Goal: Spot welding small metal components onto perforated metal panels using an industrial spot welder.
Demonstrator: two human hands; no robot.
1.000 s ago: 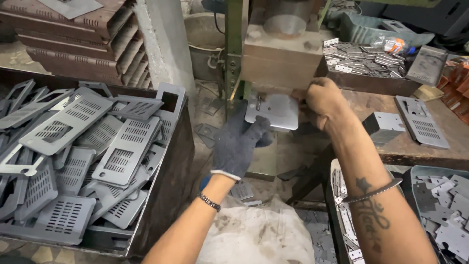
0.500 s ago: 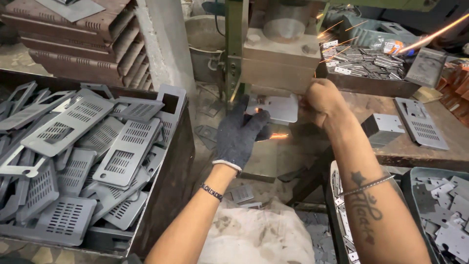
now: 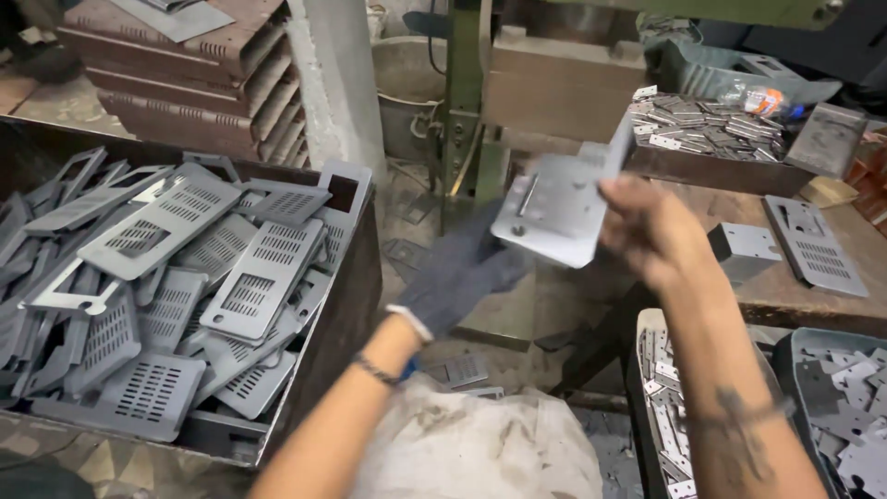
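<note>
A flat grey metal plate (image 3: pixel 552 208) with a small rod-like piece fixed on it is lifted in front of the green machine post (image 3: pixel 464 102). My right hand (image 3: pixel 654 231), bare, grips its right edge. My left hand (image 3: pixel 462 270), in a dark knit glove, is under the plate's lower left edge, touching it. Both hands are blurred by motion.
A dark bin (image 3: pixel 346 305) at the left holds several grey perforated metal plates. At the back right, a tray (image 3: pixel 711 120) holds several small metal pieces. A perforated plate (image 3: pixel 813 245) and a small bracket (image 3: pixel 747 248) lie on the right bench. Bins at the lower right hold small parts (image 3: pixel 845 407).
The plate was against the machine with sparks half a second ago. Now both hands have pulled it away toward me and up, tilted. No sparks now.
</note>
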